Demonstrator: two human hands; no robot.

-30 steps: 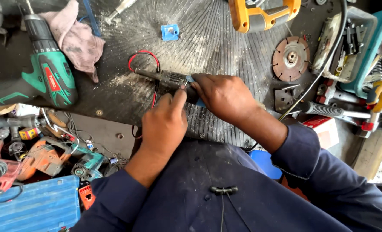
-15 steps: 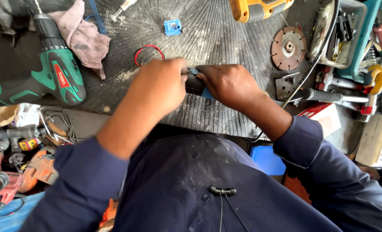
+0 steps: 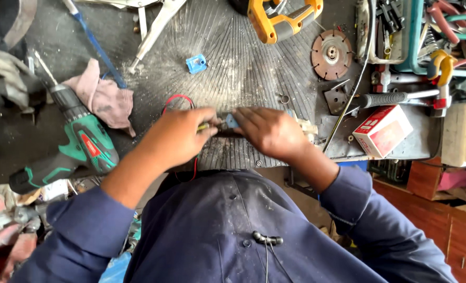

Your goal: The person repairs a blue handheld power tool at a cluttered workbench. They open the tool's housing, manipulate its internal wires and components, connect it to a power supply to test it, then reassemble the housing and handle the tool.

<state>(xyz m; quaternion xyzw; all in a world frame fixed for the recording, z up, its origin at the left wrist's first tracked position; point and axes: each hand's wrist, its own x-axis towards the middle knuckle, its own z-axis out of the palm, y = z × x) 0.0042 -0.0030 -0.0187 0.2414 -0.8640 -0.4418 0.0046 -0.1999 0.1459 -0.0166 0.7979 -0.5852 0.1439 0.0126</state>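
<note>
Left hand [image 3: 178, 137] and right hand [image 3: 268, 131] meet at near bench [image 3: 243, 84] edge, both grips pinched on small dark part [image 3: 223, 126] with blue piece, steadying it from two sides; red wire [image 3: 176, 100] behind; green drill [image 3: 83, 144] left

A repair workshop, no question. The bench top [image 3: 254, 68] is dark, scored and dusted with filings, and tools crowd in around the spot where both hands pinch at the front edge. Off to the left of that grip lies a green cordless drill [image 3: 81, 144], with a grimy pink rag [image 3: 104, 99] just beyond it. Straight ahead, at the far edge, sits a yellow-handled power tool [image 3: 280, 21]; up and to the right, a worn cutting disc [image 3: 331, 53]. Further right, a tray of pliers and clamps [image 3: 432, 42] and a small red-and-white carton [image 3: 382, 131]. Loose parts pile up low on the left.
</note>
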